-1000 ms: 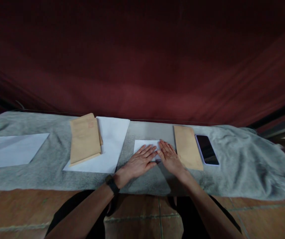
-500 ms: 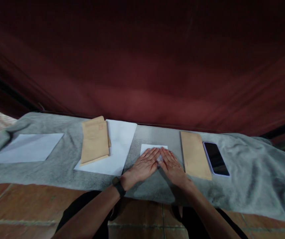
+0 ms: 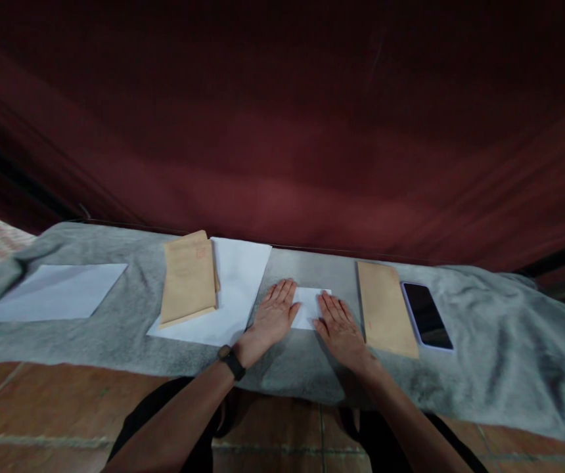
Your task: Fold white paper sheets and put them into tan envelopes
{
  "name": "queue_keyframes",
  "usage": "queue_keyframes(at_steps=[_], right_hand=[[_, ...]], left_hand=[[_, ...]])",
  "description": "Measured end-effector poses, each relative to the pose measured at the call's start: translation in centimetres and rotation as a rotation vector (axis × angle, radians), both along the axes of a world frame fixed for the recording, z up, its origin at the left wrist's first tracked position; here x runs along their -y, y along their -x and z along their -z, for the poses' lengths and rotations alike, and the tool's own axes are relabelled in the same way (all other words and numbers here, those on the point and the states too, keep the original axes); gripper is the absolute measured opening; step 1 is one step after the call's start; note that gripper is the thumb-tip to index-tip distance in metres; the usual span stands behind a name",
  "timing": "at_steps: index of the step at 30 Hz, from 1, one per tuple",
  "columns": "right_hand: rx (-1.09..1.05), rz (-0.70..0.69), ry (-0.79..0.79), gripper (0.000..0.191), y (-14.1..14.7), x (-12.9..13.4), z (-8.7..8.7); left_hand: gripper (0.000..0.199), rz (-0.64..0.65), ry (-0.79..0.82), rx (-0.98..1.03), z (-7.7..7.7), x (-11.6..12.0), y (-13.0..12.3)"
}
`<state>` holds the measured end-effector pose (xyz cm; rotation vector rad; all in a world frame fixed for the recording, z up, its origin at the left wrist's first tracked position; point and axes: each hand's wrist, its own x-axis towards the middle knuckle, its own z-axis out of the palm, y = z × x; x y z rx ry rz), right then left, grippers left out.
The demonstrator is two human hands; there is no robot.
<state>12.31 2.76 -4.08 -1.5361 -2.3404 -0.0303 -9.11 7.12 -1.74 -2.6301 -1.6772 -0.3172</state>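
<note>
A small white piece of paper [image 3: 306,310], apparently folded, lies flat on the grey cloth between my hands. My left hand [image 3: 276,314] rests palm down over its left end, fingers stretched out. On its right end lies my right hand [image 3: 340,325], also flat with fingers extended. Neither hand grips anything. To the right of my right hand is a brown envelope [image 3: 387,309]. Left of my left hand, several brown envelopes [image 3: 188,279] lie on a larger white sheet [image 3: 241,279].
A phone [image 3: 428,315] in a lilac case lies beside the right envelope. Another white sheet [image 3: 60,292] is at the far left. The grey cloth [image 3: 135,341] covers a long narrow surface. A dark red hanging sheet [image 3: 282,144] rises behind it; tiled floor [image 3: 56,401] shows below.
My left hand has slid left across the small white paper, away from my right hand, uncovering its middle. The right hand has stayed nearly in place.
</note>
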Motion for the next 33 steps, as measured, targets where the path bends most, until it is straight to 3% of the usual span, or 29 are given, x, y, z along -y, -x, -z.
queue_keyframes(at_steps=[6,12,20,25,29,33], right_hand=[[0.010,0.029,-0.003,0.059,0.1,0.0,0.0],[0.019,0.041,0.018,0.059,0.2,0.1,-0.2],[0.017,0.022,0.097,0.057,-0.4,-0.6,-0.8],[-0.015,0.014,0.141,0.058,-0.5,-0.8,-0.8],[-0.143,0.057,0.109,0.061,-0.9,-1.4,-1.3],[-0.410,0.133,-0.025,0.068,-2.2,-2.4,-3.2]], left_hand=[[0.049,-0.061,0.007,-0.029,-1.2,-0.2,-0.4],[0.037,-0.064,0.071,0.061,-2.7,-1.9,-0.2],[0.031,-0.028,0.117,0.200,-2.1,-4.0,0.5],[0.013,-0.049,0.166,0.306,-1.9,-4.7,0.9],[0.010,-0.032,0.154,0.510,-2.7,-4.4,0.8],[0.016,0.081,-0.012,0.803,-4.9,-3.3,0.9]])
